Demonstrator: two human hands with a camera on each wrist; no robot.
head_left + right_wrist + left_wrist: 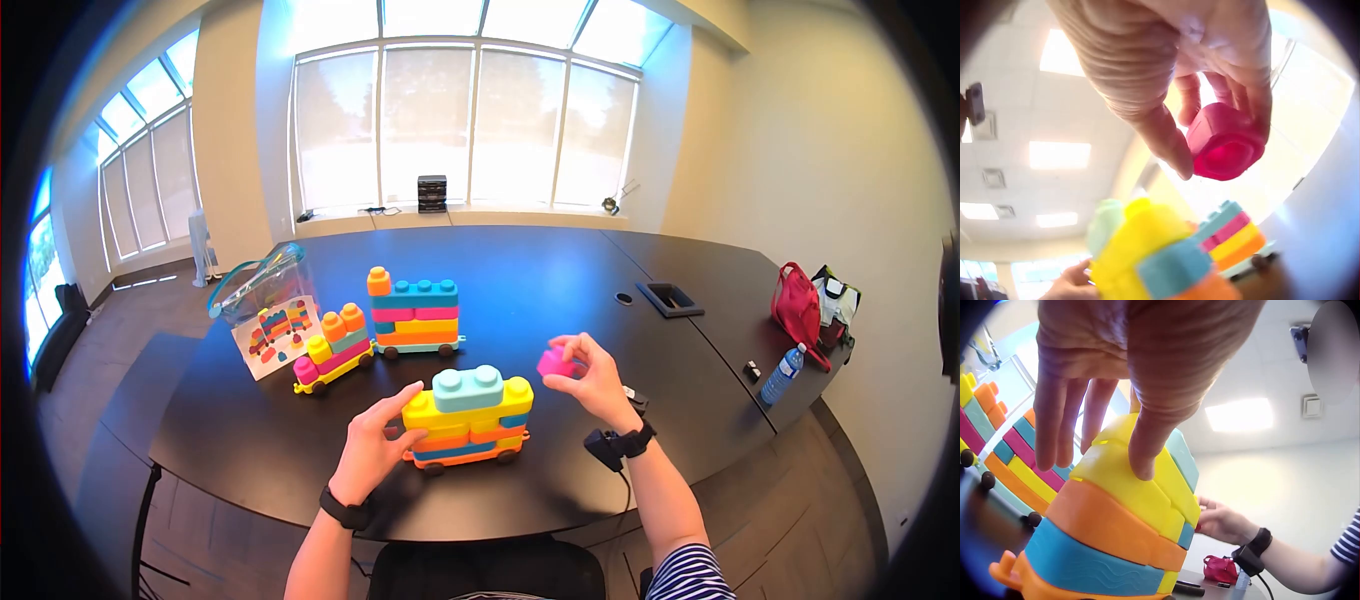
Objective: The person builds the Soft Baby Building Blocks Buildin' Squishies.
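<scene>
My left hand (377, 437) holds the near toy block train car (468, 425) by its left end, thumb on the yellow block's side and index finger at its top. That car has an orange wheeled base, rows of blue, orange and yellow blocks, and a pale teal block (468, 389) on top. Just right of it, my right hand (598, 380) pinches a small pink toy block (1224, 144) between thumb and fingers, raised and apart from the car. In the right wrist view the pink block's hollow underside shows.
Behind stand a taller block car (418, 318) and a low yellow-based one (335, 350), beside a clear bag (275, 300) with a picture card. On the right are a water bottle (783, 374), a red bag (797, 308) and a table socket opening (670, 298). A cable hangs from my right wrist.
</scene>
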